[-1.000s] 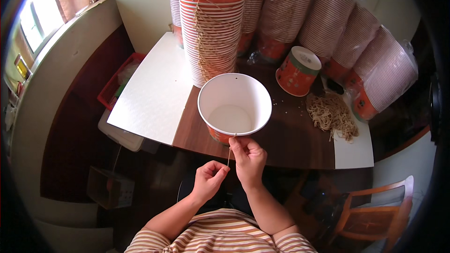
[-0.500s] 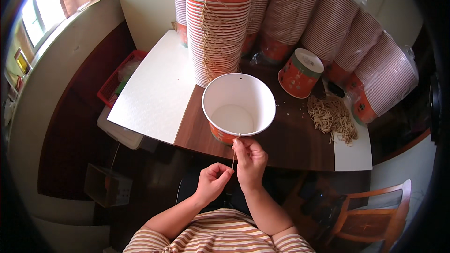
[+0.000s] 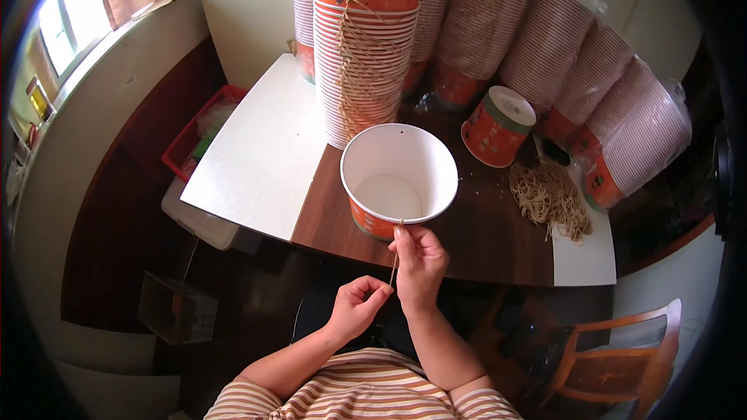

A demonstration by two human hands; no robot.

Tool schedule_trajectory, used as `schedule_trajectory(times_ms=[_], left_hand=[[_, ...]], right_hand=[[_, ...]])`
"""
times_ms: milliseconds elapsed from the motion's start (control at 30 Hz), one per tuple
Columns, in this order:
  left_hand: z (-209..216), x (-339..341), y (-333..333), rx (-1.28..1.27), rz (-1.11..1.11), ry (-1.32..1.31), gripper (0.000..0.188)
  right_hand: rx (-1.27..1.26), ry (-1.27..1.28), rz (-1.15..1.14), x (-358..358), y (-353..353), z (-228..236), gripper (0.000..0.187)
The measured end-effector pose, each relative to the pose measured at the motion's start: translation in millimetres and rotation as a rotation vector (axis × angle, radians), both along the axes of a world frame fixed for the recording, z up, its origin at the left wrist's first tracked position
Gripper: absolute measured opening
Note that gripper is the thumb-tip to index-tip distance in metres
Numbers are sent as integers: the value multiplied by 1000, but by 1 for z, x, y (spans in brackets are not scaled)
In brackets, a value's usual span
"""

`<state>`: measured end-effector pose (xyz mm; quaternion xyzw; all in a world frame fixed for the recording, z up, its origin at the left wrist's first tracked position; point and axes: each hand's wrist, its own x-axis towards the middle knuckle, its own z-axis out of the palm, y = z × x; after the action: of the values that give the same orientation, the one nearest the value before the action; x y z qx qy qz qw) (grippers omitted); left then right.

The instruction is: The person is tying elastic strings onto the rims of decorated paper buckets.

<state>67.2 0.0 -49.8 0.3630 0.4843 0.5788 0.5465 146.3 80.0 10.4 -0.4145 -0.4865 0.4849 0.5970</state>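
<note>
An orange paper bucket (image 3: 372, 222) with a white inside stands upright at the table's near edge. One small dark hole shows in its far wall under the rim. At the near rim, my right hand (image 3: 420, 268) pinches a thin tan string (image 3: 394, 271) where it meets the bucket. Below and to the left, my left hand (image 3: 359, 307) is closed on the string's lower end, so a short length stretches between both hands. How the string is fixed at the rim is hidden by my right fingertips.
A tall stack of buckets (image 3: 366, 70) with tan strings hanging down rises behind. Plastic-wrapped stacks (image 3: 545, 43) line the back right. An upside-down bucket (image 3: 498, 128) and a heap of tan strings (image 3: 548, 198) lie right. A wooden chair (image 3: 615, 358) stands lower right.
Both hands keep their grip on the string, which now leans slightly more. The whole view has shifted a little; the bucket stays in place on the table.
</note>
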Motion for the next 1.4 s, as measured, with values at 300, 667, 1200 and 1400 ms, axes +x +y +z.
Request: schedule_trajectory(times_ms=[300,667,1200,1400], left_hand=[[-8,-26,-29,-215,-390,-1,27],[46,-53,-26,-121,-592,45,24],[33,-77,-3,-472,-614,-409,37],[26,-74,-8,-344,-554,-199,21]], right_hand=[[100,-102,-226,64,42,-7,11],[656,-650,585,49,-32,26,51],[269,-591,551,97,17,23,11],[267,-668,635,102,13,33,15]])
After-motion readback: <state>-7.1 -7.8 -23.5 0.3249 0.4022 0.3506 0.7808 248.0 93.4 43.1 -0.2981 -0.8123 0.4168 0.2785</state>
